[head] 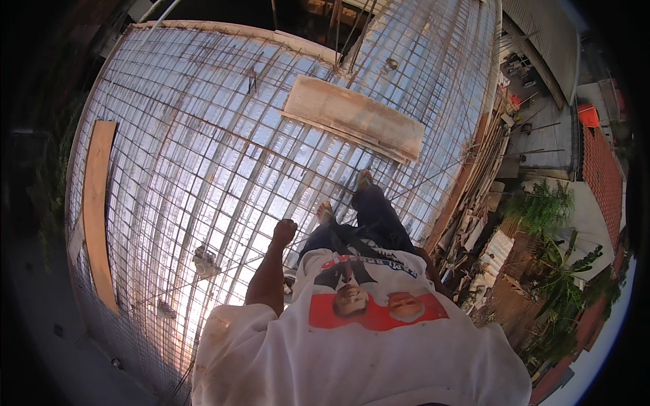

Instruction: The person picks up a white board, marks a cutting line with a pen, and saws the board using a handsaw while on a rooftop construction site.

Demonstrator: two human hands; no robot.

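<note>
My left hand (285, 231) hangs in front of my left side with its fingers curled, and nothing shows in it. Below it spreads a rebar mesh (213, 127) tied over ribbed metal decking. Part of my right arm (430, 266) shows beside the white printed shirt, but my right hand is out of view. My sandalled feet stand on the mesh, one ahead of the other. Just beyond them a worn wide board (353, 114) lies across the bars, with another board edge under it. At the left a long narrow plywood strip (99, 203) lies near the deck's edge.
Rough greyish lumps (205, 262) sit on the mesh at the left. A dark opening with upright bars borders the deck ahead. Along the right edge runs a formwork board, with stacked scrap timber (480, 213) beyond it. Plants and tiled roofs lie farther right.
</note>
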